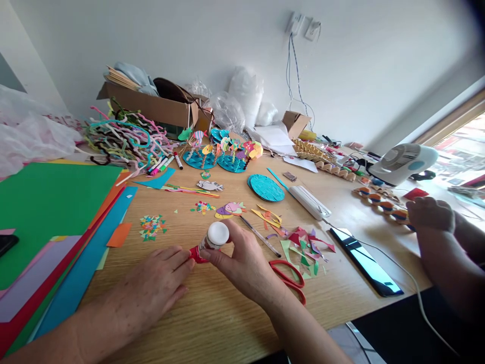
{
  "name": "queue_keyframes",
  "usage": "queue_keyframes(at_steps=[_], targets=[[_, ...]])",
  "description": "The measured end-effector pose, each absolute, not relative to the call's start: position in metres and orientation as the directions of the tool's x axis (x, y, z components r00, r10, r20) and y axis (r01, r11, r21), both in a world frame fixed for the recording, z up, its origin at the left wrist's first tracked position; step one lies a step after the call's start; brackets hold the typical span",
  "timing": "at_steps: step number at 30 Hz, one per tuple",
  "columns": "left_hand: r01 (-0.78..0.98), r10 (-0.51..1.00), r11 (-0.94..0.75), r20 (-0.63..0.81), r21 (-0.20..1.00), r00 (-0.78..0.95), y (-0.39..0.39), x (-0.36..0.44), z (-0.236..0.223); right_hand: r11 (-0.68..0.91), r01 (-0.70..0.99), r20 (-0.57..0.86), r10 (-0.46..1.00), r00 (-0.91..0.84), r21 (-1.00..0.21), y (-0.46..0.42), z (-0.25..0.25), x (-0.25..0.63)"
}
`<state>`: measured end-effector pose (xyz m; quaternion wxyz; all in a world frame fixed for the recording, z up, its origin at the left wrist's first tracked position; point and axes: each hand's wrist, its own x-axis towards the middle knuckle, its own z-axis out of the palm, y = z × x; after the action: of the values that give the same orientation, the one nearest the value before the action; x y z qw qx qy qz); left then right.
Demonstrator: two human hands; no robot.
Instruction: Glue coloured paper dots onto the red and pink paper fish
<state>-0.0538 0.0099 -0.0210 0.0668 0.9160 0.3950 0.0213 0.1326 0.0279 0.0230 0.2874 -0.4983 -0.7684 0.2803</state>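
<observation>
My right hand (242, 258) is wrapped round a white glue stick (214, 240), whose round white end points up towards me. Under the tube lies a small piece of red paper (195, 254) on the wooden table; the tube's lower end is hidden. Stretched flat on the table, my left hand (155, 278) touches the red paper's left side with its fingertips. Red-handled scissors (290, 278) lie right of my right wrist, and a pen (261, 236) lies beyond it. Paper fish cutouts (230, 209) rest just past the glue stick.
Coloured paper sheets (53, 202) are stacked at left, near confetti bits (152, 227). Paper scraps (306, 247), a phone (366, 260) and a cable lie right. Blue discs (266, 187), pipe cleaners (121, 136) and a cardboard box (147, 106) stand farther back. Another person's hand (431, 213) is at far right.
</observation>
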Motion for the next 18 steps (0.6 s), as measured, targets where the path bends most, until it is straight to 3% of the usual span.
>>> queue_keyframes(at_steps=[10,18], targets=[[0.732,0.734,-0.673,-0.028,0.101,0.679,0.01,-0.052,-0.017,0.352,0.593,0.171,0.925,-0.34,-0.724,0.029,0.022,0.135],[0.733,0.741,-0.664,-0.003,0.144,0.672,0.01,-0.053,-0.023,0.354,0.592,0.165,0.922,-0.35,-0.724,0.038,0.02,0.129]])
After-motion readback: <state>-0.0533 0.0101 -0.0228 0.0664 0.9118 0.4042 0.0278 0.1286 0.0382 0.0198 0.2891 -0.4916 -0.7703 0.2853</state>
